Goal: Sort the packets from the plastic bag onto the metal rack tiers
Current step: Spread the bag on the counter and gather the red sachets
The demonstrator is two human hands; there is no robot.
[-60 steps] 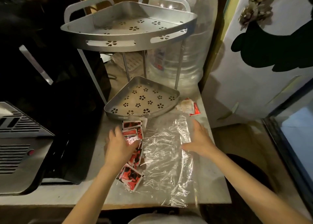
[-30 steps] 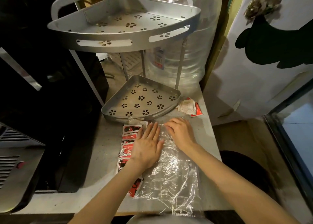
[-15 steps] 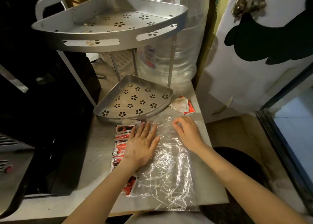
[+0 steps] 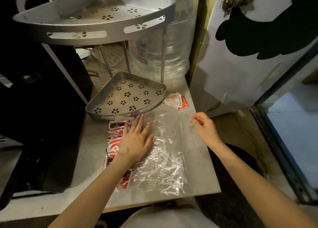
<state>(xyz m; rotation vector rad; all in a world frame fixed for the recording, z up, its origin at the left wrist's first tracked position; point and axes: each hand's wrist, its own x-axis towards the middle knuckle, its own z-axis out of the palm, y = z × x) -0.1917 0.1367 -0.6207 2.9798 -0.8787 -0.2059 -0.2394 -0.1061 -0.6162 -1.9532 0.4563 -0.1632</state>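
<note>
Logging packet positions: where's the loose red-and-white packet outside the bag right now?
Head view: the loose red-and-white packet lies on the grey counter, just right of the silver perforated lower rack tier, beyond the right hand.

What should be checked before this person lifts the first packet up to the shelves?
1. Red, black and white packets within reach, lying beside the clear plastic bag: ok.
2. Left hand free to pick: ok, it rests flat on the packets and the bag, fingers straight.
3. Right hand empty: cannot tell, its fingers are curled at the bag's edge.
4. Lower tier of the silver metal rack has room: ok, nothing lies in it.
5. Upper tier has room: ok as far as visible.
6. Bag emptied: cannot tell.
</note>
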